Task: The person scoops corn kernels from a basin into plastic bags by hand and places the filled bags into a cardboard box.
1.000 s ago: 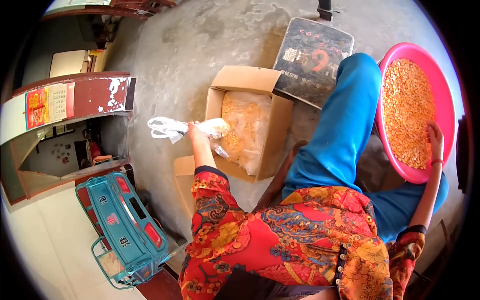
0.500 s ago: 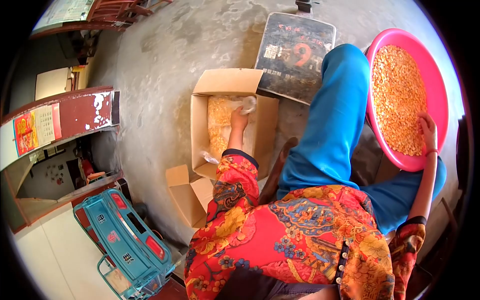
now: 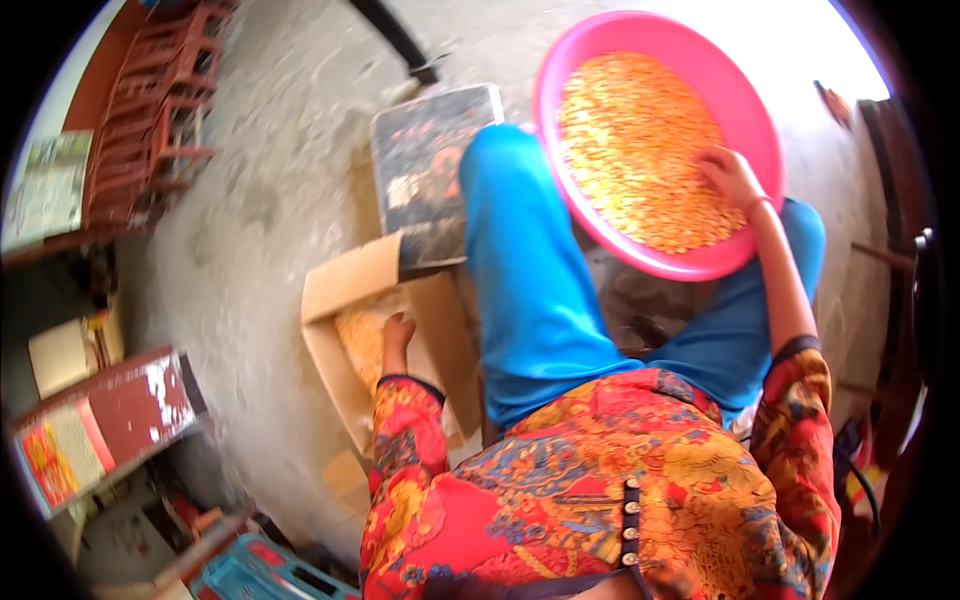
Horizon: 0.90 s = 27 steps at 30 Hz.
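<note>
A pink plastic basin full of orange-yellow corn kernels rests by my knees, tilted in view. My right hand is in it, its bent fingers drawn together at the surface of the kernels. Whatever those fingers pinch is too small to see. On the left, my left hand is inside an open cardboard box, closed like a fist. Beside that hand lie pale yellow kernels, blurred, apparently in a clear plastic bag. What the fist grips is hidden.
A dark, worn board with printed characters lies on the concrete floor beyond the box. Red wooden chairs stand far left. A teal plastic case is at lower left, near a smaller cardboard piece.
The view has turned, shifting basin and box leftward. My right hand has moved from the basin's edge farther in over the kernels. My left hand stays in the box, now more tightly closed.
</note>
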### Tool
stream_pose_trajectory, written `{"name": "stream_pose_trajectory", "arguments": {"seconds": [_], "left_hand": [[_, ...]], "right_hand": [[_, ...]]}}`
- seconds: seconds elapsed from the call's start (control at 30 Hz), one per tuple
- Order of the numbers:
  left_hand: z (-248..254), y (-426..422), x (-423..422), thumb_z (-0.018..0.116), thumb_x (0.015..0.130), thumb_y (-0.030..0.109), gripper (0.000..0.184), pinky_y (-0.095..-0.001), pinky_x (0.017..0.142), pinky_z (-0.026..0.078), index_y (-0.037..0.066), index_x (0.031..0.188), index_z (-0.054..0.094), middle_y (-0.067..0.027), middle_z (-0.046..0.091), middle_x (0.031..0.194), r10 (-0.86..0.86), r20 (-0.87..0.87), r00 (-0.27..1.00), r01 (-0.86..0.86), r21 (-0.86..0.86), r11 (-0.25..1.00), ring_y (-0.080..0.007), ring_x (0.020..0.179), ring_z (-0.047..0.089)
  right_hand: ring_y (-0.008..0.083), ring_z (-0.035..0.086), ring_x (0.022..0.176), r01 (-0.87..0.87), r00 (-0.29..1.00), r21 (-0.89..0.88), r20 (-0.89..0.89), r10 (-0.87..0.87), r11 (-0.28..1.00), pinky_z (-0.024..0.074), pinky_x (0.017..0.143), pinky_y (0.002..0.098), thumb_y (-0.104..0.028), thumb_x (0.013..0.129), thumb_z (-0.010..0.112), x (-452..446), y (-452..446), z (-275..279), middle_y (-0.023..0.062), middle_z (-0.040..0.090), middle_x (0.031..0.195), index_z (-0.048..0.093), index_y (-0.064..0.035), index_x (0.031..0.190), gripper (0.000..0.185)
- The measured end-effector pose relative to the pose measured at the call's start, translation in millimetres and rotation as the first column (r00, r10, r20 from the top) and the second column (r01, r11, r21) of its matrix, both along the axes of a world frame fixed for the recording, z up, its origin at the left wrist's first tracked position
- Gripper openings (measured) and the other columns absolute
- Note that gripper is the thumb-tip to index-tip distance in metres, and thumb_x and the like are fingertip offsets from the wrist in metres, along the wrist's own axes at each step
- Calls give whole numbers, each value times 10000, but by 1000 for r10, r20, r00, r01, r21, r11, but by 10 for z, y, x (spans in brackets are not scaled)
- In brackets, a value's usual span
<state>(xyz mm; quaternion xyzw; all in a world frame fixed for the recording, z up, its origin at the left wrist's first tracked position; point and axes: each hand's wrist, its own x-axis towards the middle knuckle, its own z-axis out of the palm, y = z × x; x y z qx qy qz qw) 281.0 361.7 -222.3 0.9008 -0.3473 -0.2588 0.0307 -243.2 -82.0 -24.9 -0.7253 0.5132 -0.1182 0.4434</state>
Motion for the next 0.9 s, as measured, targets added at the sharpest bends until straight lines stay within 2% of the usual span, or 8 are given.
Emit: {"name": "stream_pose_trajectory", "arguments": {"seconds": [0.1,0.17,0.2,0.27,0.43,0.6,0.67,0.9], "left_hand": [[411,-286,-204,565,802,293,290,-381,656,488,28,905,625,-125,660,805,120,-61,991,-134,-342,930,-277,761,636],[-10,-75,38,405,915,455,469,-345,752,474,65,1100,588,-81,652,997,469,-391,792,-397,255,882,-212,936,607],[9,67,-160,295,928,550,624,-333,942,390,84,1320,431,-79,508,1290,330,-801,500,-530,18,848,-206,1175,478],[182,104,-306,244,905,626,751,-326,1060,270,72,1411,266,-69,362,1414,418,-827,376,-529,179,830,-211,1290,352],[295,-15,-68,564,800,293,425,-334,814,463,7,1112,602,-100,642,1038,487,-377,788,-441,205,874,-220,963,594],[726,-780,463,535,834,171,360,-328,709,489,-27,1134,547,-131,641,909,89,52,995,-61,-393,917,-220,799,599],[674,-1285,806,542,871,115,269,-265,698,477,-3,1111,568,-72,608,967,175,-245,954,-287,-570,770,-143,800,567],[2514,-3317,-1087,488,914,65,217,-233,756,467,-8,1099,576,-50,612,980,-318,-209,925,14,-816,578,-107,862,573]], "right_hand": [[102,568,666,12,996,-96,84,-4,995,471,618,257,-88,819,559,-1,-9,30,30,603,730,630,-22,917,138],[105,582,681,14,995,-179,100,4,984,479,633,267,-78,806,559,0,-10,65,44,616,741,629,-20,908,137],[121,591,687,49,993,-137,117,-33,989,482,640,276,-74,790,564,29,6,118,57,628,752,632,-24,896,136],[137,602,706,50,996,-113,82,-41,992,485,649,284,-85,778,577,55,4,185,67,630,749,636,-34,893,139],[101,575,670,82,964,-59,260,-64,995,475,617,263,-83,791,573,51,-43,444,46,624,732,641,-26,901,141],[61,542,687,296,829,-170,535,-164,940,464,621,215,-79,868,517,-547,-92,800,5,605,771,628,-30,968,157],[45,521,705,433,805,-248,538,-249,866,453,638,192,-91,889,511,-972,12,888,-11,596,812,623,-51,1012,172],[102,564,697,851,525,-159,247,-814,501,467,649,242,-159,806,576,-2868,732,-423,34,636,797,667,-90,905,152]]}}
